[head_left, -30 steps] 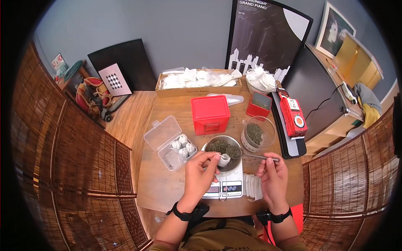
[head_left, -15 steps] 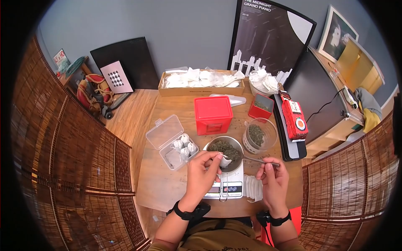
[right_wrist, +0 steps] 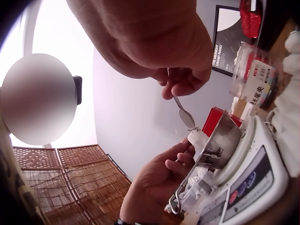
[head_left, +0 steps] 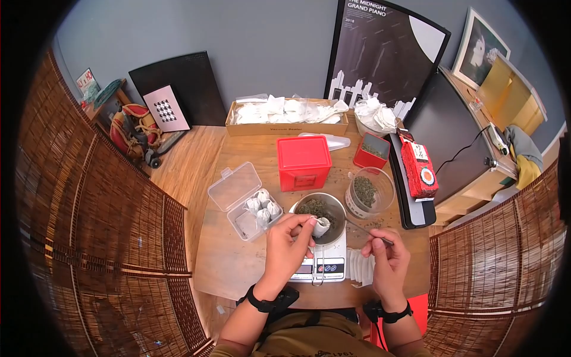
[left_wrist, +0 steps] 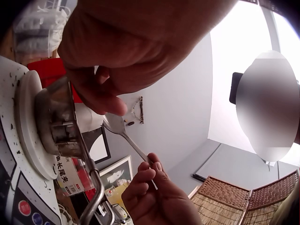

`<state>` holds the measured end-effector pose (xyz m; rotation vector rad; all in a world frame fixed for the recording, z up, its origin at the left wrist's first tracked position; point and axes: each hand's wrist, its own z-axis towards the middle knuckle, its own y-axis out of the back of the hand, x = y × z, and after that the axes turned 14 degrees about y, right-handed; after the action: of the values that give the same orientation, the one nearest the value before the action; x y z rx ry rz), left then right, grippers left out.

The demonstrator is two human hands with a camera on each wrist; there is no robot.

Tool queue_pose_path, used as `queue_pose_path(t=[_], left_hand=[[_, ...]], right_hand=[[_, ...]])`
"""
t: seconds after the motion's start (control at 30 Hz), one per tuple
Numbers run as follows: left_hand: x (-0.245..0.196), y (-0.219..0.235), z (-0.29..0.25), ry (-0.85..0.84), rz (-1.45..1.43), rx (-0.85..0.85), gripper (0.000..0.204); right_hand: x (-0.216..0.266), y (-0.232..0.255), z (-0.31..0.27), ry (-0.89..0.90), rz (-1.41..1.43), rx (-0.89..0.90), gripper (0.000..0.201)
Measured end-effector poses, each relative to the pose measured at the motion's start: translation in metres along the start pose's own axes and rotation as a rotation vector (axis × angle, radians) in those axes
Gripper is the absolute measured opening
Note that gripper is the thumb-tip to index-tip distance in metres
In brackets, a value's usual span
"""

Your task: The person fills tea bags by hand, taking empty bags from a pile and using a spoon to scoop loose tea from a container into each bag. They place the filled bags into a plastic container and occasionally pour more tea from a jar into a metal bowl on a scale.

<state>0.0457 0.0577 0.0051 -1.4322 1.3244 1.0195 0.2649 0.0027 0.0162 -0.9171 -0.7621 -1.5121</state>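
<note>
In the head view my left hand (head_left: 288, 245) pinches a small white bag (head_left: 321, 226) over the metal pan (head_left: 338, 209), which holds dark dried leaves and stands on a white scale (head_left: 335, 262). My right hand (head_left: 389, 262) grips a spoon (head_left: 360, 226) by its handle. From the right wrist, the spoon's bowl (right_wrist: 186, 118) is just above the bag's mouth (right_wrist: 197, 137), with some leaf bits at its tip. The left wrist view shows the spoon (left_wrist: 133, 144) close to the left fingertips.
Left of the pan, an open clear box (head_left: 242, 222) holds several filled bags. Flat white bags (head_left: 360, 267) lie right of the scale. Behind stand a red canister (head_left: 303, 162), a tub of leaves (head_left: 380, 193), a red tin (head_left: 370, 152) and a carton of white bags (head_left: 285, 128).
The spoon's bowl has risen from the leaves in the pan to the bag, its handle now tilting more steeply. The left hand still pinches the bag, which looks more upright.
</note>
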Motion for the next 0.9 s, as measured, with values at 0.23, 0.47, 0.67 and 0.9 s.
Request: queue_pose_path(t=[0.23,0.47,0.67,0.9], left_hand=[[-0.008,0.0,-0.007,-0.219,0.219,-0.101,0.016],[-0.029,0.001,-0.014,-0.299,0.195,-0.14,0.016],[-0.046,0.005,-0.023,-0.276,0.153,-0.147,0.015],[-0.041,0.006,-0.025,-0.266,0.169,-0.127,0.015]], right_hand=[[-0.01,-0.001,-0.003,-0.04,-0.087,-0.16,0.021],[-0.025,-0.007,-0.011,-0.138,-0.003,-0.074,0.018],[-0.04,-0.019,-0.018,-0.192,-0.003,-0.039,0.021],[-0.042,-0.023,-0.02,-0.122,-0.106,-0.061,0.022]])
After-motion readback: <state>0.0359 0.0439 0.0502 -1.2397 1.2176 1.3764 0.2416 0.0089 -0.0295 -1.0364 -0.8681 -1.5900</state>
